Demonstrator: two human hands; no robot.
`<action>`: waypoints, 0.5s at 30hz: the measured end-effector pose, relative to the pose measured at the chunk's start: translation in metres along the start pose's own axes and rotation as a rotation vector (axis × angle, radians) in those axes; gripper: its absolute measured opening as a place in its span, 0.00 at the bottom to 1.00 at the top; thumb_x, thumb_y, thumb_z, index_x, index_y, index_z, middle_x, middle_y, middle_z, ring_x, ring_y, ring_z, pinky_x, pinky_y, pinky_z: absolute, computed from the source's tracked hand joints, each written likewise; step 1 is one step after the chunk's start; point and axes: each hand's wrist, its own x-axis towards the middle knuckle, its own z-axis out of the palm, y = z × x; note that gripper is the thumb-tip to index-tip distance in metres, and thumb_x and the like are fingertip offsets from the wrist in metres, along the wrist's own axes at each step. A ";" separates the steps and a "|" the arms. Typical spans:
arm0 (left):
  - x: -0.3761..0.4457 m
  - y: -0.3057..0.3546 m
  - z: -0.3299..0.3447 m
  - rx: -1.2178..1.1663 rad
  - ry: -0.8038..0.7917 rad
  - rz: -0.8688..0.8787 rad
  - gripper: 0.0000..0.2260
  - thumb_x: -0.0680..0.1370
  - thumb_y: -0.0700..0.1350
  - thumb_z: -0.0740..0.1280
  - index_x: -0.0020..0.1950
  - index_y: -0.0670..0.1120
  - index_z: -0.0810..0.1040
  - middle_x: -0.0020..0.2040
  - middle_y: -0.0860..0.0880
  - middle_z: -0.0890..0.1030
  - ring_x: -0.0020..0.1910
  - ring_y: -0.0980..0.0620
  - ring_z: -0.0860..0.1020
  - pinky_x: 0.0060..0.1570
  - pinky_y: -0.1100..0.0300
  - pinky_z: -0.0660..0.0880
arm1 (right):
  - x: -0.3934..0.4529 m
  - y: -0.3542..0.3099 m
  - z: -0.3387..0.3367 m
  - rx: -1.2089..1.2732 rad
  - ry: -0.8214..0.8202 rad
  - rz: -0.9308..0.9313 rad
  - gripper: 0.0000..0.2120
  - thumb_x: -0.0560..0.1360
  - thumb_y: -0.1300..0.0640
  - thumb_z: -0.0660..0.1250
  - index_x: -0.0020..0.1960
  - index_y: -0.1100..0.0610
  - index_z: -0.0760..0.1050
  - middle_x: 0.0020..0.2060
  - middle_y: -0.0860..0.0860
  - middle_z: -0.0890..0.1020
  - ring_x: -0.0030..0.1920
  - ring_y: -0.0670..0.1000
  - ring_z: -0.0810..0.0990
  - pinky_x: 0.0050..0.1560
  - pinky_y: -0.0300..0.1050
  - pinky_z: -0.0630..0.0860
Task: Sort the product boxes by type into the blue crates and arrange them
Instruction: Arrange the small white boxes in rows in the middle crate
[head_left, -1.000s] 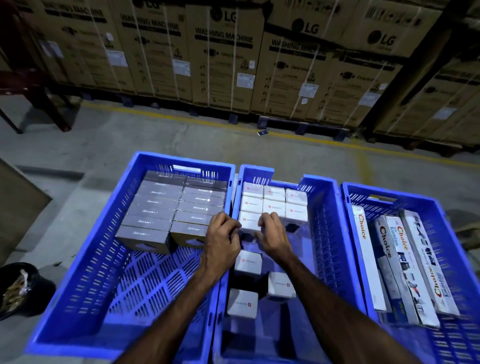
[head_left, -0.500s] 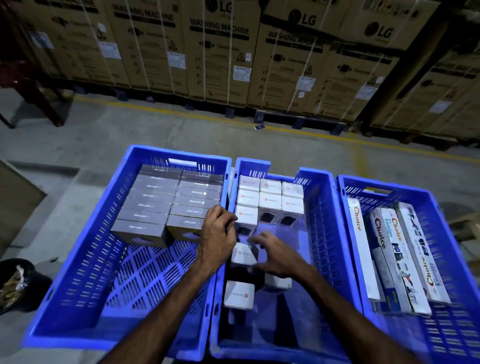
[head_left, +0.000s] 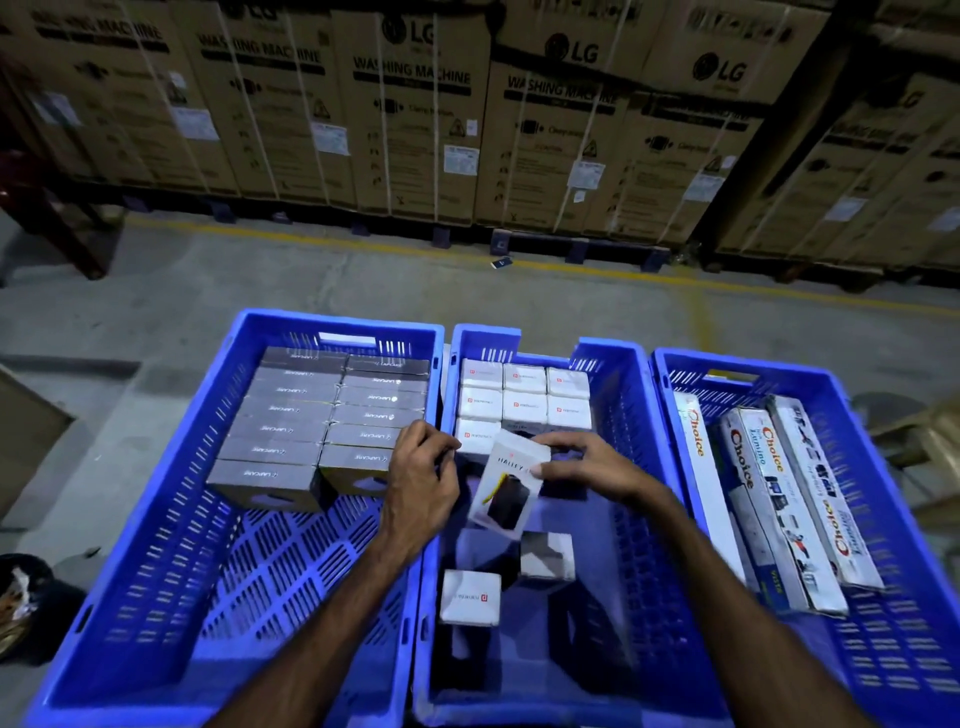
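Right hand (head_left: 582, 467) pinches a white box (head_left: 506, 486) by its top above the middle crate (head_left: 613, 364) — long axis toward the stacked boxes (head_left: 524, 400) just beyond; left hand (head_left: 421, 483), fingers curled, beside it.

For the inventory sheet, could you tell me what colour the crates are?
Blue crates, all three, seen clearly from the head view.

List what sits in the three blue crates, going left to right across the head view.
Dark grey boxes in the left crate → small white boxes in the middle crate → long Choice boxes in the right crate.
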 end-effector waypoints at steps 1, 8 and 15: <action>0.000 0.000 0.000 -0.002 -0.001 0.000 0.07 0.76 0.31 0.68 0.48 0.40 0.83 0.45 0.50 0.74 0.46 0.48 0.75 0.45 0.50 0.76 | -0.002 -0.002 -0.007 0.005 0.017 -0.004 0.17 0.74 0.64 0.78 0.62 0.59 0.83 0.53 0.52 0.87 0.51 0.48 0.85 0.51 0.41 0.82; -0.001 0.000 0.000 -0.006 -0.009 -0.007 0.07 0.76 0.30 0.69 0.49 0.39 0.83 0.45 0.50 0.74 0.46 0.48 0.75 0.45 0.51 0.77 | -0.003 0.000 -0.033 -0.215 0.037 0.014 0.25 0.70 0.59 0.81 0.66 0.52 0.80 0.59 0.48 0.85 0.58 0.49 0.85 0.58 0.46 0.83; -0.001 0.000 0.000 0.006 -0.008 -0.005 0.07 0.76 0.30 0.69 0.49 0.39 0.83 0.45 0.50 0.73 0.46 0.49 0.75 0.44 0.52 0.76 | 0.056 0.062 -0.011 -0.382 0.201 -0.077 0.32 0.62 0.52 0.78 0.64 0.41 0.75 0.57 0.53 0.81 0.54 0.52 0.85 0.51 0.52 0.85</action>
